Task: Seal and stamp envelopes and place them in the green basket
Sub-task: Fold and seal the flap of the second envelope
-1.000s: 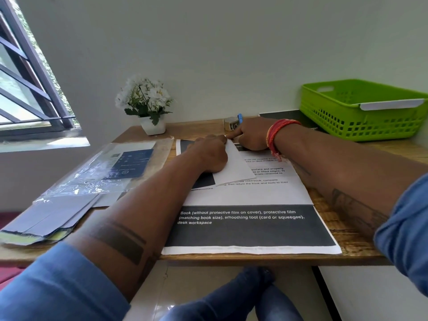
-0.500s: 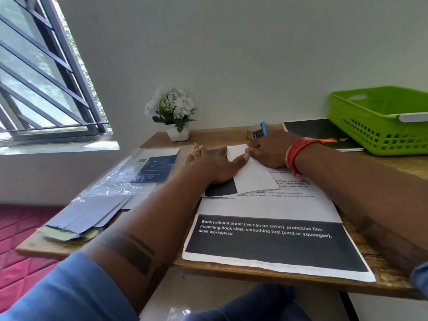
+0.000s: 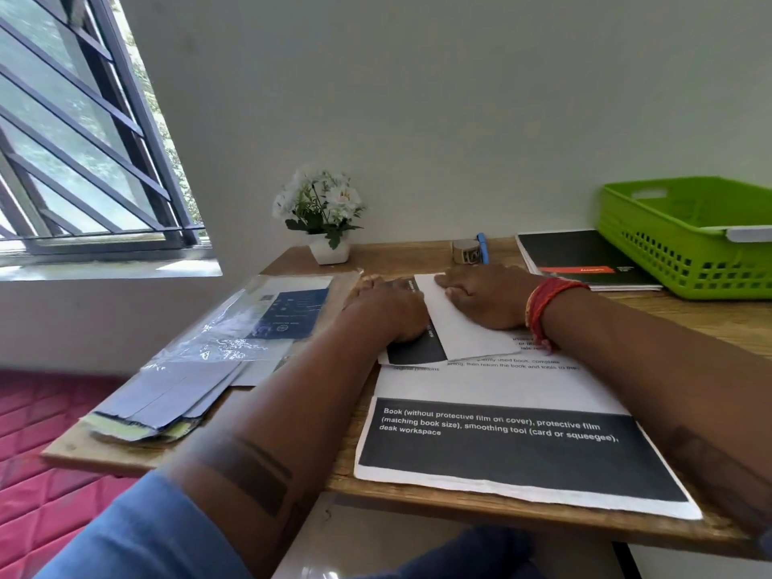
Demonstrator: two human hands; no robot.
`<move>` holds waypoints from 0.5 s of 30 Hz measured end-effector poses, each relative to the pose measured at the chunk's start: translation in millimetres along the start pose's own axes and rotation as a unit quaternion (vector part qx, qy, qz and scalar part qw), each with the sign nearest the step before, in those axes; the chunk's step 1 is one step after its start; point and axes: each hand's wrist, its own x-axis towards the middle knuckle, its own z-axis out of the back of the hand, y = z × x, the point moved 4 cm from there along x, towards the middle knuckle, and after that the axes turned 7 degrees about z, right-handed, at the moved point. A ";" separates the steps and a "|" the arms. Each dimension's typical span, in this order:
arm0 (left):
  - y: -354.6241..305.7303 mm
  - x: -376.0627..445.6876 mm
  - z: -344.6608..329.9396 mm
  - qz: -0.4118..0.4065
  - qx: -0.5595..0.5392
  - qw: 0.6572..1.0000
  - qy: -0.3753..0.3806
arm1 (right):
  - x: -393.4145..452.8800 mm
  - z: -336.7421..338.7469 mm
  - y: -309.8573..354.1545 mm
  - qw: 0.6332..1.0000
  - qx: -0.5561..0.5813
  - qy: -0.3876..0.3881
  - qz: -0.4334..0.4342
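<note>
Both hands flat, palms down on folded white paper (image 3: 468, 332) at desk centre: left hand (image 3: 386, 309) on its left part, right hand (image 3: 484, 296) on right, fingers spread, pressing. Paper prob. light, thin, floppy, slides easily; lift by edge. Green basket (image 3: 685, 244) far right.

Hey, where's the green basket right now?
The green basket sits at the desk's far right corner by the wall, just right of the black notebook.
</note>
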 end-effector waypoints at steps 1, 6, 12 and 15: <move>0.9 -1.0 1.4 -0.007 0.005 1.000 -0.009 | 1.4 0.6 0.2 1.000 -0.007 0.004 -0.001; 17.2 12.7 -2.3 -0.003 -0.011 0.999 -0.033 | -2.6 5.4 -0.6 1.000 -0.011 -0.005 0.012; 15.2 21.8 -11.2 0.009 -0.039 0.999 0.002 | -3.0 5.0 23.6 0.995 0.068 -0.023 0.075; 19.0 21.7 -12.6 0.024 -0.044 0.999 0.009 | -8.0 -6.9 27.5 0.992 0.089 0.062 0.065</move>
